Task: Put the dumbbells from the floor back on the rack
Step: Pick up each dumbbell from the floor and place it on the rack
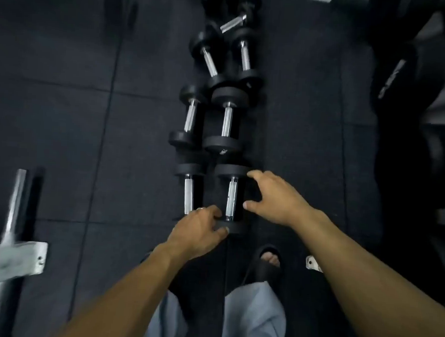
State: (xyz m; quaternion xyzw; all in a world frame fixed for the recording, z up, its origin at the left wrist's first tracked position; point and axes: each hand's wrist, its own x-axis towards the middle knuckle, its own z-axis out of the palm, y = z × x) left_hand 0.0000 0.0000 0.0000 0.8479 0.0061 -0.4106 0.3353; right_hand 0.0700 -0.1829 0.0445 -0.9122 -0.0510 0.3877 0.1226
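Several black dumbbells with chrome handles lie in two rows on the dark rubber floor (pixel 64 108). The nearest right dumbbell (pixel 231 197) lies lengthwise in front of me. My left hand (pixel 200 229) is at its near head, fingers curled over the head's edge. My right hand (pixel 271 194) hovers to the right of its handle, fingers spread and curved, fingertips by the far head. Beside it on the left lies another dumbbell (pixel 188 195), its near end hidden by my left hand. No rack for dumbbells shows clearly.
Further pairs of dumbbells (pixel 226 119) stretch away up the middle. A grey metal bar and bracket (pixel 10 255) stand at the left. Large black weight plates (pixel 401 82) are stacked at the right. My sandalled foot (pixel 269 261) stands just behind the nearest dumbbell.
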